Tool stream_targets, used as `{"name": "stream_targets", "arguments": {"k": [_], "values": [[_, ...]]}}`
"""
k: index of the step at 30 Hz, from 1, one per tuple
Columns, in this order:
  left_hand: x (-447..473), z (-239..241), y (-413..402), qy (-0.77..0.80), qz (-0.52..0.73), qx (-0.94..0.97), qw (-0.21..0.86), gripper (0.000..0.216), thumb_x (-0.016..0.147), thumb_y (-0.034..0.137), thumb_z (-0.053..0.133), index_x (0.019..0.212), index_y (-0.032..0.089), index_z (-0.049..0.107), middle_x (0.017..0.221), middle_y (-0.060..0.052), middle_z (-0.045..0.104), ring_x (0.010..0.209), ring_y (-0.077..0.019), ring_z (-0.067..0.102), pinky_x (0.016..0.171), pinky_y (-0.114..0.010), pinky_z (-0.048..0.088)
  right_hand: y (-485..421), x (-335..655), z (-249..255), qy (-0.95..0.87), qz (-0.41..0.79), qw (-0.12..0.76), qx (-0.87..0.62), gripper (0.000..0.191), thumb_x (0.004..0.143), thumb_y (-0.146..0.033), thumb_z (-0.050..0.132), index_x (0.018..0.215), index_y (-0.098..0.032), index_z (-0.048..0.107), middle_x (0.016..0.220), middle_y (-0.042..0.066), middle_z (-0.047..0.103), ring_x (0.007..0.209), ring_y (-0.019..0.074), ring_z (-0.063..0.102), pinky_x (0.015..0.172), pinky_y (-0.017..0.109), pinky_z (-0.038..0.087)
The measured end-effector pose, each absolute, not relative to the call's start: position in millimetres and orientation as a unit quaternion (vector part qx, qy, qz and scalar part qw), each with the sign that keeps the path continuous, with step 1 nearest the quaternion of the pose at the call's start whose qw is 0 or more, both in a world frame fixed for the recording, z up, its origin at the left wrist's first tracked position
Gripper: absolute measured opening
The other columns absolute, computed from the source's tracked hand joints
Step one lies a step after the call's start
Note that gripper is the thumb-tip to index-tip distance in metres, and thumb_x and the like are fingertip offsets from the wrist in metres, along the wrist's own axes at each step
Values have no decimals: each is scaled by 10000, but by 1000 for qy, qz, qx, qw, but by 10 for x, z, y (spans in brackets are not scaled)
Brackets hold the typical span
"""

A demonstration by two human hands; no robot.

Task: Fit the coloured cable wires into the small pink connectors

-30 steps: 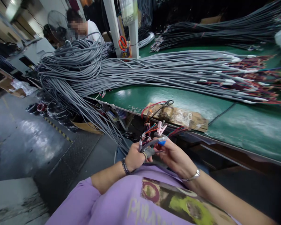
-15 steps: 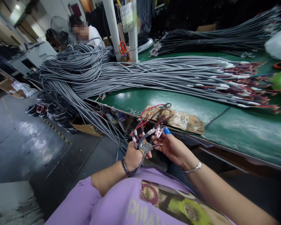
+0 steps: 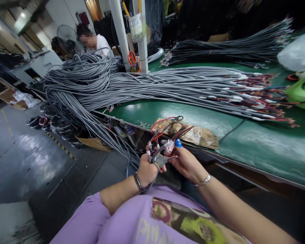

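My left hand [image 3: 146,171] is closed around the ends of a few grey cables [image 3: 159,149] whose red, black and coloured wires fan out above it. My right hand [image 3: 186,162], with a blue tip on one finger, pinches a wire end of the same bunch just to the right. Both hands are held close in front of my purple shirt, below the edge of the green table [image 3: 256,142]. A taped cardboard piece [image 3: 193,134] with a red and a black lead lies on the table edge just beyond my hands.
A thick pile of grey cables [image 3: 142,84] with stripped coloured ends stretches across the table and spills off its left end to the floor. A second bundle [image 3: 218,47] lies further back. Orange scissors [image 3: 131,57] hang on a white post. A person sits at the far left; a green object [image 3: 303,91] is at the right.
The pink clip seen a second ago between my hands no longer shows. My hands have risen slightly toward the table edge, and my right fingers have shifted along the wire ends.
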State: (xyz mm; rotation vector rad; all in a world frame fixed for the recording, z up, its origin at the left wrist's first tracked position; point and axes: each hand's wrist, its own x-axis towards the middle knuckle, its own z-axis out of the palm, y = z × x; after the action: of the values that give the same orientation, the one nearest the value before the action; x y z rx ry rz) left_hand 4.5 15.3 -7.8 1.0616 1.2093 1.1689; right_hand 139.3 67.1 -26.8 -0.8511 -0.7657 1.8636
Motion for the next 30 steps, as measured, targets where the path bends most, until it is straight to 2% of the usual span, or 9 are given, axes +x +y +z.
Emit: {"name": "stream_targets", "arguments": {"k": [8, 12, 18, 24, 30], "values": [[65, -50, 177, 532, 462, 469, 533, 385, 766, 416, 678, 514, 141, 584, 478, -10, 570, 440, -85, 503, 484, -214, 424, 714, 1330, -272, -200, 767, 501, -347, 371, 673, -536, 784, 657, -189, 656, 619, -8, 634, 548, 123, 521, 573, 267, 448], [77, -29, 175, 538, 451, 466, 539, 347, 753, 386, 687, 529, 142, 584, 470, -3, 563, 435, -85, 499, 477, -210, 417, 709, 1327, -269, -188, 767, 504, -351, 356, 666, -512, 800, 710, -183, 673, 661, -1, 660, 572, 125, 539, 565, 260, 448], [66, -58, 164, 538, 466, 462, 529, 386, 739, 440, 702, 524, 146, 574, 471, -8, 566, 444, -92, 503, 482, -217, 425, 663, 1331, -234, -171, 786, 493, -331, 354, 672, -518, 794, 703, -192, 657, 651, -6, 644, 563, 125, 529, 552, 256, 448], [0, -62, 74, 524, 475, 467, 531, 406, 746, 464, 701, 520, 144, 594, 465, -16, 566, 450, -95, 505, 474, -213, 418, 586, 1421, -280, -166, 820, 448, -316, 344, 771, -574, 679, 767, -231, 653, 732, 3, 659, 632, 133, 580, 615, 256, 479], [-102, -73, -10, 532, 463, 472, 528, 404, 751, 475, 696, 542, 139, 612, 479, -24, 581, 457, -100, 512, 476, -214, 423, 454, 1559, -309, -248, 855, 346, -296, 435, 681, -604, 746, 844, -204, 697, 854, 34, 696, 704, 131, 611, 646, 253, 503]]}}
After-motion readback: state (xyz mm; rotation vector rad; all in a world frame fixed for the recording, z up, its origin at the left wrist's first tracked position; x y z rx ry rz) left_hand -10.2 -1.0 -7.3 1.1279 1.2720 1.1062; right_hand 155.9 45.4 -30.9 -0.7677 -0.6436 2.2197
